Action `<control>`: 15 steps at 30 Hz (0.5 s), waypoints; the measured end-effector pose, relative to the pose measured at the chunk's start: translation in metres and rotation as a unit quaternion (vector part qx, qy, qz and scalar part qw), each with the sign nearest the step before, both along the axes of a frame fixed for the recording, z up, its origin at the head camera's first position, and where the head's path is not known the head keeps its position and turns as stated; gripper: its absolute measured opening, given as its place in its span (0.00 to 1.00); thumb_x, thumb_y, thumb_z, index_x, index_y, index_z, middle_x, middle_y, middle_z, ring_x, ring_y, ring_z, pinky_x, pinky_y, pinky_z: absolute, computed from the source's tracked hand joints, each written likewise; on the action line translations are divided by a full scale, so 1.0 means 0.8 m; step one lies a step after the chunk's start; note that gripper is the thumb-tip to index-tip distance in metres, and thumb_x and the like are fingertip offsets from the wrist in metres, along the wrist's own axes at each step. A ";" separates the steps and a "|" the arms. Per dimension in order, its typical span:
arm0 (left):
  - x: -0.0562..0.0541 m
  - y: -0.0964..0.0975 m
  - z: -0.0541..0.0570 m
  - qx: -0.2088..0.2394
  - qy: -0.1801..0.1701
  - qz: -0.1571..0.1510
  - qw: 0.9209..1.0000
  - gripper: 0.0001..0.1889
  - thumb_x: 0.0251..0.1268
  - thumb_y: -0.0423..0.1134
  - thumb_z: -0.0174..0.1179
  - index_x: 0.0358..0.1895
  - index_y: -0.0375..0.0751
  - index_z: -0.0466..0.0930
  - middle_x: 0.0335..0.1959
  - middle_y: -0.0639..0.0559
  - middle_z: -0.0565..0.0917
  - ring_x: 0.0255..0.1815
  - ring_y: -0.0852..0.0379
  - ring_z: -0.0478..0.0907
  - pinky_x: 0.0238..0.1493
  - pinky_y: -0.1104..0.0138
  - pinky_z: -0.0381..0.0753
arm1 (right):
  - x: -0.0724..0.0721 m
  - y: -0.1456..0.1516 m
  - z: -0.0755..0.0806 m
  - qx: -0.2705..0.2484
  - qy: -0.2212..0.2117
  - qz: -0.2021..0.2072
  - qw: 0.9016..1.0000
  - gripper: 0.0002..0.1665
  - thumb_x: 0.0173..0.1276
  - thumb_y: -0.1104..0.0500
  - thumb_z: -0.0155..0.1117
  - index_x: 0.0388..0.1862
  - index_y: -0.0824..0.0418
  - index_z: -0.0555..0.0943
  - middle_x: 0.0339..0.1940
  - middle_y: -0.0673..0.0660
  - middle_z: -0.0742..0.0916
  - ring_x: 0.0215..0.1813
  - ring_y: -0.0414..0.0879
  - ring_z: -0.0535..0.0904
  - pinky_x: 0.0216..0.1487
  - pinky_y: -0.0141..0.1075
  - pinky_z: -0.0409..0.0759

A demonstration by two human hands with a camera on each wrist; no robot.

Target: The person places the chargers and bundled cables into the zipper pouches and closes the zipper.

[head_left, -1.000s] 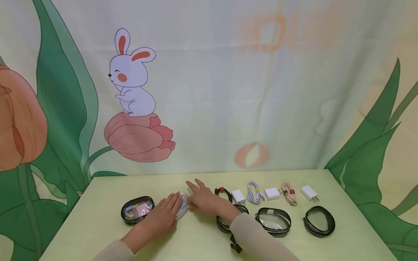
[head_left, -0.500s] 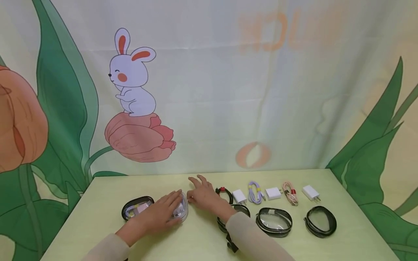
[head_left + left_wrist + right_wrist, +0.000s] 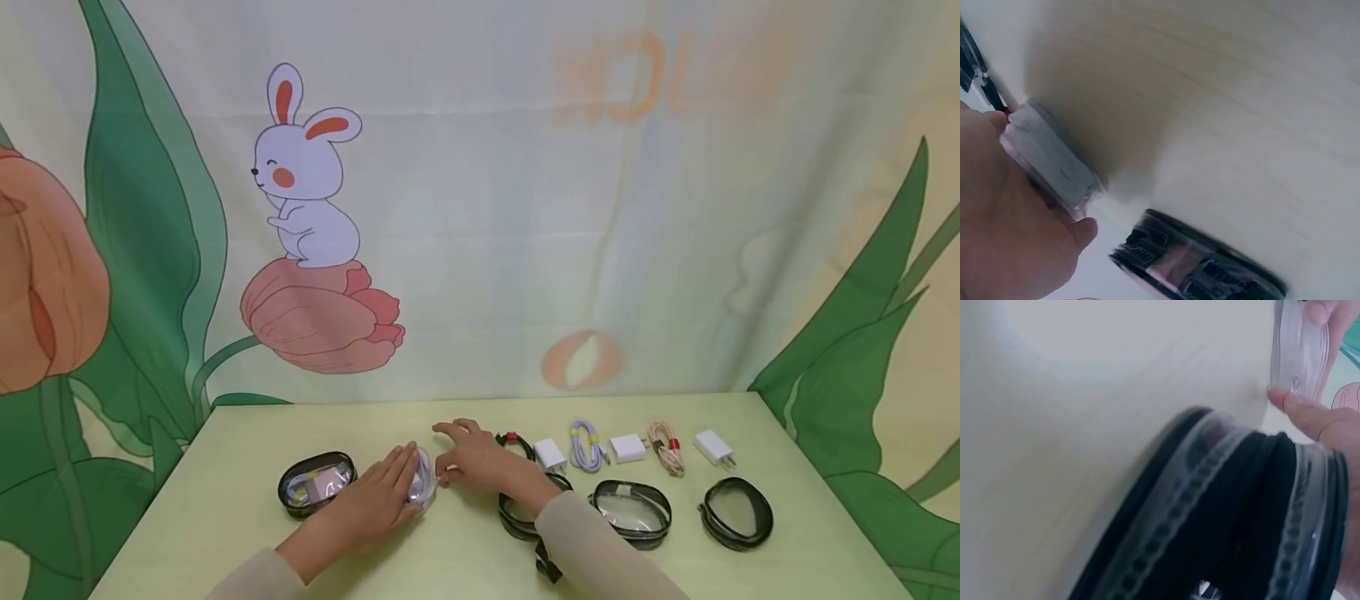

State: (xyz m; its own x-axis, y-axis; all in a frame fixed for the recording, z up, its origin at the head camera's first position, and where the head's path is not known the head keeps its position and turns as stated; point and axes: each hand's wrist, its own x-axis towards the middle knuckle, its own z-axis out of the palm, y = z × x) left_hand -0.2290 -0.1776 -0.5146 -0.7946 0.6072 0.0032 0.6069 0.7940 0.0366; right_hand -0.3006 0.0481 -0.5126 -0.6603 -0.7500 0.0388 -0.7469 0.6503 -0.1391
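Note:
A clear pouch with white trim [image 3: 425,482] lies left of centre on the table, with a coiled cable inside. Across its top my left hand [image 3: 372,496] presses with straight fingers, hiding much of it; in the left wrist view the thumb is beside its side wall [image 3: 1054,162]. At the pouch's right edge my right hand [image 3: 480,461] pinches the zipper pull between thumb and index finger, other fingers raised. The right wrist view shows a zipper pull [image 3: 1295,382] close to the thumb tip.
Left of the hands lies a black-trimmed clear pouch [image 3: 328,455] with a cable and charger inside. More black-trimmed pouches [image 3: 630,542] stand at right, one under the right forearm. Behind them are white chargers [image 3: 627,448], a purple cable [image 3: 581,450], a pink cable [image 3: 664,450] and a black cable [image 3: 501,437].
My right hand went slightly up along the pouch's edge, then came back down. The left hand shifted a little over the pouch and stays on it.

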 end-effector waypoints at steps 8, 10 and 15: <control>0.008 0.004 0.003 -0.025 0.000 0.008 1.000 0.38 0.80 0.52 0.49 0.76 0.22 0.54 0.79 0.29 0.55 0.79 0.33 0.53 0.73 0.45 0.64 | 0.002 -0.003 -0.001 -0.003 0.014 -0.006 1.000 0.06 0.73 0.48 0.65 0.43 0.39 0.88 0.79 0.54 0.66 0.77 0.62 0.61 0.66 0.58 0.74; 0.011 0.007 0.007 -0.030 0.003 0.015 0.999 0.38 0.79 0.51 0.52 0.76 0.21 0.54 0.78 0.28 0.56 0.79 0.32 0.54 0.73 0.45 0.65 | 0.003 0.000 -0.001 0.002 0.004 0.024 1.000 0.06 0.73 0.48 0.65 0.43 0.41 0.89 0.80 0.55 0.66 0.77 0.61 0.62 0.66 0.55 0.74; 0.016 0.014 0.012 -0.027 0.016 0.041 0.999 0.38 0.75 0.49 0.57 0.74 0.21 0.58 0.77 0.29 0.59 0.78 0.34 0.57 0.72 0.46 0.67 | 0.009 0.002 0.000 0.021 0.008 0.087 0.996 0.07 0.72 0.46 0.65 0.41 0.41 0.89 0.80 0.56 0.64 0.76 0.62 0.62 0.64 0.53 0.77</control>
State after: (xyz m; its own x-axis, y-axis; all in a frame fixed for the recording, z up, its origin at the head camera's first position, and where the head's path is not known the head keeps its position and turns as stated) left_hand -0.2164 -0.1666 -0.5053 -0.8419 0.5396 -0.0017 0.5395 0.8416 -0.0268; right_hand -0.2932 0.0498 -0.5124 -0.5203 -0.8539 0.0141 -0.8503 0.5164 -0.1017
